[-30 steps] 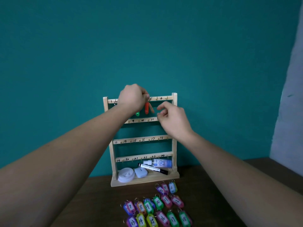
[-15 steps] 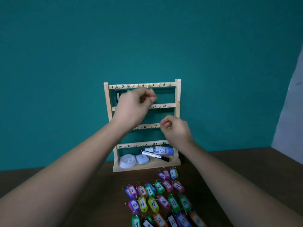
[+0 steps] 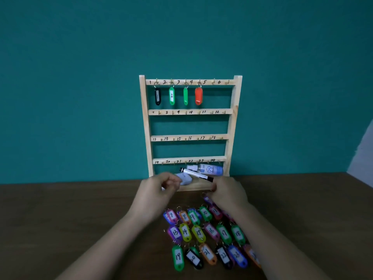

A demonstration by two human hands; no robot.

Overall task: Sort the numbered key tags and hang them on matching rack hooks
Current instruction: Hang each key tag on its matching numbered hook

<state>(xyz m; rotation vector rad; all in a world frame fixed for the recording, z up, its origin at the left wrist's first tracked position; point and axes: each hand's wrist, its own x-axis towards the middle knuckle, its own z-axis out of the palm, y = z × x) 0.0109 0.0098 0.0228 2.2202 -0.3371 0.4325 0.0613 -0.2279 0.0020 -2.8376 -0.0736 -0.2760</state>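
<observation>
The wooden key rack (image 3: 234, 118) stands against the teal wall, its four rails numbered 1 to 24. On the top rail hang a black tag 1 (image 3: 157, 96), a green tag 2 (image 3: 171, 96), a second green tag (image 3: 185, 96) and a red tag (image 3: 198, 96). Several coloured numbered tags (image 3: 198, 232) lie in rows on the table below. My left hand (image 3: 159, 190) hovers by the rack's base, fingers loosely curled, holding nothing. My right hand (image 3: 229, 194) reaches down onto the back row, fingertips at a purple tag (image 3: 207, 200); its grip is hidden.
On the rack's base shelf lie a black-and-white marker (image 3: 196, 174), a small spray bottle (image 3: 210, 169) and a white eraser-like block (image 3: 184, 177). The brown table (image 3: 80, 209) stretches left and right of the tags. A pale wall edge (image 3: 363, 158) shows at far right.
Both hands have come down from the top rail to the table in front of the rack. The red tag now hangs free on hook 4, let go by my left hand.
</observation>
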